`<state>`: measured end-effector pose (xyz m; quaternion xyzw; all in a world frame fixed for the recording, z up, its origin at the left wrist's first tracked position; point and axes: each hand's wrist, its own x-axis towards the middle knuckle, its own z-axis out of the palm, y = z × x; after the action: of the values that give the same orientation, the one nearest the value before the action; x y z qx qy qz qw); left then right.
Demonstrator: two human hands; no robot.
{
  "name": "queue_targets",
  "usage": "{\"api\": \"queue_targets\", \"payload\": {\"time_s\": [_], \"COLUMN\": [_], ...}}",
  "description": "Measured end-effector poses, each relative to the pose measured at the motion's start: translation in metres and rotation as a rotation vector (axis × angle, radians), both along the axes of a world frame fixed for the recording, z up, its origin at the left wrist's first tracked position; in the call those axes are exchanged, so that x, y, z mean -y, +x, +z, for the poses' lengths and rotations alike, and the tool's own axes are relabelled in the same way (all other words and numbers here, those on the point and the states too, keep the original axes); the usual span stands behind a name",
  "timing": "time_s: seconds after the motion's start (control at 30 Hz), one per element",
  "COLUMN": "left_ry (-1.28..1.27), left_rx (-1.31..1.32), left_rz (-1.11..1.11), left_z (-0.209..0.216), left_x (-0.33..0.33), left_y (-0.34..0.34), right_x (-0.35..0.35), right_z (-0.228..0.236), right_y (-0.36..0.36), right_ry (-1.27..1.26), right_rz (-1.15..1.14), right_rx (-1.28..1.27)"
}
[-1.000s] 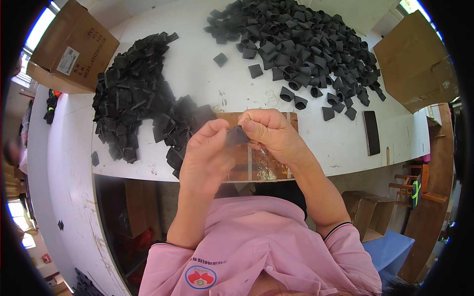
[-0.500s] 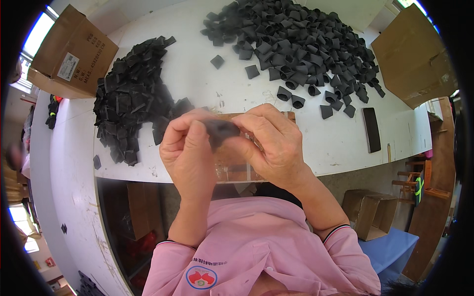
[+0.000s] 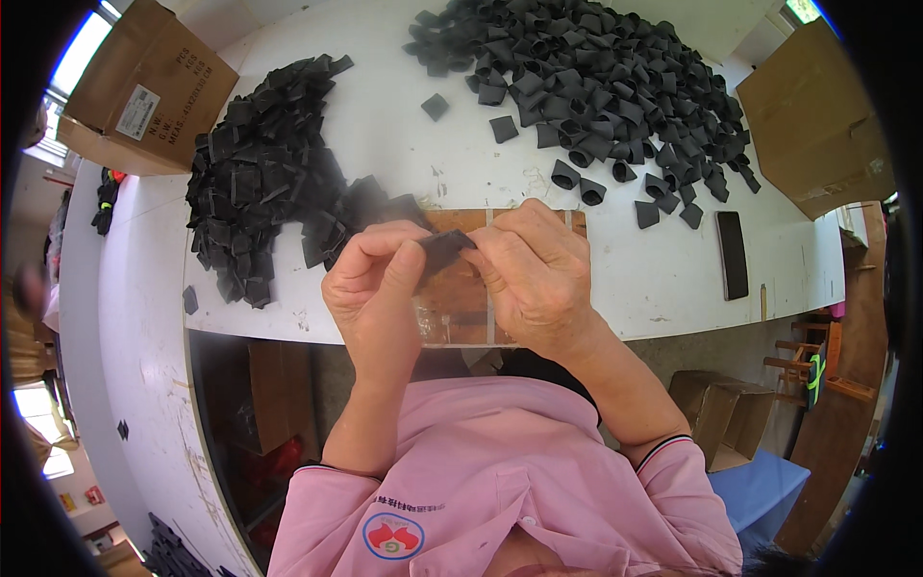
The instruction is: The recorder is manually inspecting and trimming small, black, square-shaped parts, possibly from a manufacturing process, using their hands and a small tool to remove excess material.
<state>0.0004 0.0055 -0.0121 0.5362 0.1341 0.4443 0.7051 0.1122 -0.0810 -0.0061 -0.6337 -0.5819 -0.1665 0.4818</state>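
Between my two hands is a small black sleeve-like piece [image 3: 444,249], held above the table's front edge. My left hand [image 3: 373,293] pinches its left end between thumb and fingers. At its right end, the bent fingers and thumb of my right hand [image 3: 540,274] grip the edge. The fingers partly hide the piece. Beneath lies a brown board [image 3: 452,310] with pale strips. Left of my hands is a heap of flat-looking black pieces [image 3: 252,183], its near end close to my left fingers. Short black tubes with open ends form a larger pile [image 3: 586,87] at the far right.
Cardboard boxes stand at the back left [image 3: 144,91] and back right [image 3: 817,120]. A dark phone [image 3: 732,255] lies on the white table [image 3: 385,144] to the right. Two loose black pieces sit between the heaps. Below the right edge are an open carton [image 3: 721,413] and a blue surface [image 3: 760,495].
The held piece, blurred and wider before, now looks narrower. My right thumb has drawn in against its end. The whole view has shifted slightly.
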Motion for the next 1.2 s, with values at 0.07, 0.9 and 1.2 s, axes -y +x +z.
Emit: {"api": "queue_targets", "payload": {"time_s": [0.07,0.9,1.2], "left_ry": [0.144,1.067,-0.353], "left_rx": [-0.105,-0.451,-0.440], "left_rz": [0.110,0.373,-0.368], "left_z": [-0.008,-0.079,-0.022], "left_x": [-0.003,0.047,0.023], "left_y": [-0.001,-0.019,-0.024], "right_x": [0.003,0.038,0.049], "right_z": [0.012,-0.067,-0.051], "right_y": [0.009,-0.034,-0.008], "right_ry": [-0.056,-0.269,-0.280], "right_rz": [0.001,0.187,0.316], "right_rx": [0.027,-1.415,-1.214]}}
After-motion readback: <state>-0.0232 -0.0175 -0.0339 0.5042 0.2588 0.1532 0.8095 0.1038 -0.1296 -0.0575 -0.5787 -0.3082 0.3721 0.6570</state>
